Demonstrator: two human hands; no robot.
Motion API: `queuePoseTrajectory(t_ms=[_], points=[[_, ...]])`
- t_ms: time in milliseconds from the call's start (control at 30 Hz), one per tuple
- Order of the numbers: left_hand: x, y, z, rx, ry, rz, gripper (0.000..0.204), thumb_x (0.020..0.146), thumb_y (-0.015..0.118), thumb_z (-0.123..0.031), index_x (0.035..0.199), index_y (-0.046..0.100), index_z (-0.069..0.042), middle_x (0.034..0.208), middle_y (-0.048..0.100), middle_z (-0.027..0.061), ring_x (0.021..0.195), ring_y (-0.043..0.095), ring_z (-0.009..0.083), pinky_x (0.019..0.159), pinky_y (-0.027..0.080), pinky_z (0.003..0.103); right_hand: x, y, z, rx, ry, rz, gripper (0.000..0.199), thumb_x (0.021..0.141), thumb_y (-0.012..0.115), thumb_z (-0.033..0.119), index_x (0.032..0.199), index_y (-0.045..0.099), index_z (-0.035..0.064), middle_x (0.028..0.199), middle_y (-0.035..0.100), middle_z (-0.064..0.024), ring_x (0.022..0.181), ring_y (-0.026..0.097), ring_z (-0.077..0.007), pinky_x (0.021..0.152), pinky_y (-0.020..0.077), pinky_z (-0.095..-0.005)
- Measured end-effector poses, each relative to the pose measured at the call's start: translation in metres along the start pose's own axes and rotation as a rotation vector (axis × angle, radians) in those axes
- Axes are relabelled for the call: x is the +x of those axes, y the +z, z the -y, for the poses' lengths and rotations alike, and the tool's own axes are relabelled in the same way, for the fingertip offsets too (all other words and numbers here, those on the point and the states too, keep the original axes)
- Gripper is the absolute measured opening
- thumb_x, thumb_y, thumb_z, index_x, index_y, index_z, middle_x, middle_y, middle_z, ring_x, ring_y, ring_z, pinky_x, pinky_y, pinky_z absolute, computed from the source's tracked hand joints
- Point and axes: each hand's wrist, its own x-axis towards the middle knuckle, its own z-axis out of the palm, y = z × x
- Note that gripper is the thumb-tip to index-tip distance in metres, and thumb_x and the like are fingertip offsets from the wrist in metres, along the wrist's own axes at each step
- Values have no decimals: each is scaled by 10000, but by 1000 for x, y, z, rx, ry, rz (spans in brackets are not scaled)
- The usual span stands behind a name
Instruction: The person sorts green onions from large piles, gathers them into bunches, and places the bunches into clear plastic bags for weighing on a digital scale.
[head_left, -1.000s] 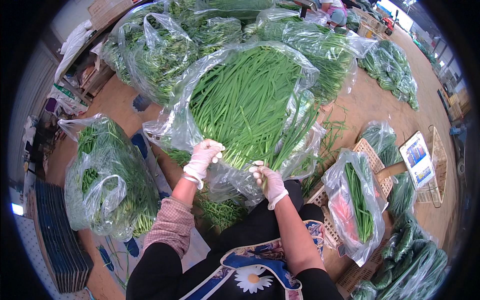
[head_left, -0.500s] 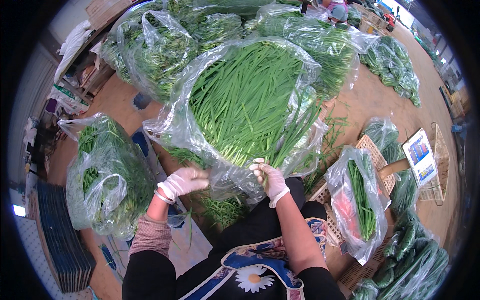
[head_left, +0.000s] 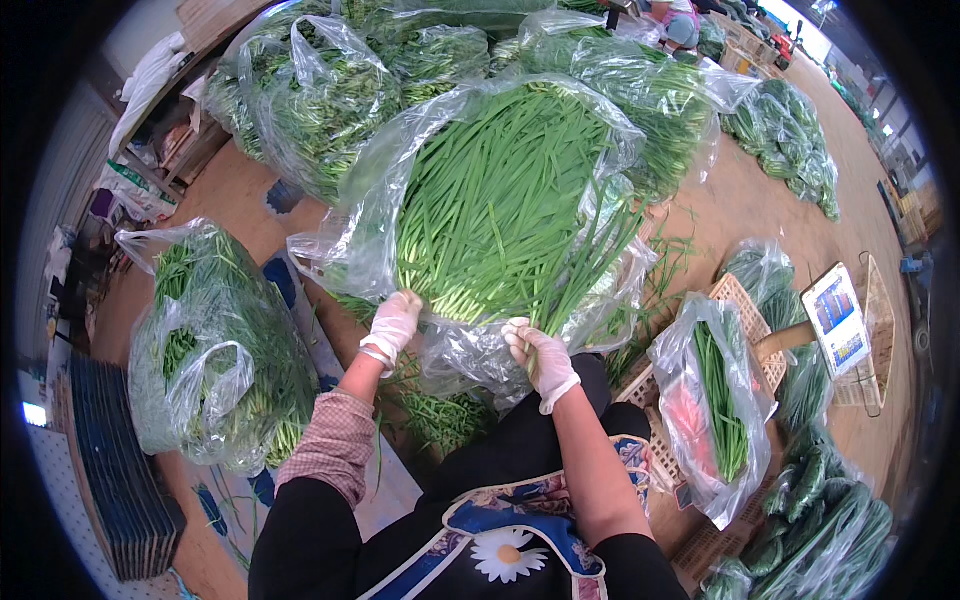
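A large clear plastic bag (head_left: 365,215) stands open in front of me, full of long green garlic chives (head_left: 505,200) with their pale stem ends toward me. My left hand (head_left: 393,325), in a thin whitish glove, is closed at the bag's near left rim, beside the pale ends. It seems to pinch the film, though the fingertips are partly hidden. My right hand (head_left: 545,368), gloved too, is shut round the stems of a small bunch of garlic chives (head_left: 575,290) at the near right rim. Their leaves fan up and to the right over the bag.
A filled bag of greens (head_left: 225,350) stands at left, by a stack of dark folded crates (head_left: 115,470). At right, a bag with chives (head_left: 715,400) lies on a plastic crate beside a scale display (head_left: 838,318). More filled bags (head_left: 310,110) line the back. Loose chives (head_left: 445,420) lie below.
My left hand has moved right and away from me, from beside the bag to its near left rim, and its fingers have closed. The right hand keeps its hold, almost still.
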Motion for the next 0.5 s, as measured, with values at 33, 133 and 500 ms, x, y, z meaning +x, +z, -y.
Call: queuePoseTrajectory(t_ms=[33,133,500], points=[[2,2,-6,-253,-175,-36,235,895,503,-249,890,575,-25,765,629,115,708,613,261,664,481,385,0,-2,-1,24,-7,26,195,884,528,65,1060,580,-2,965,661,-102,788,650,-116,609,526,-183],[6,22,10,-532,-248,-45,309,851,612,-258,1014,552,-2,860,630,107,771,601,186,701,478,320,4,-1,-5,76,5,106,204,889,527,70,1073,573,-4,977,658,-103,790,651,-119,615,533,-189],[9,9,-92,234,-133,205,549,779,628,-415,1140,533,-12,915,626,209,925,610,343,813,466,437,8,-5,-8,106,-49,84,294,901,490,69,1157,463,-74,1158,578,-221,1040,604,-316,835,538,-358]])
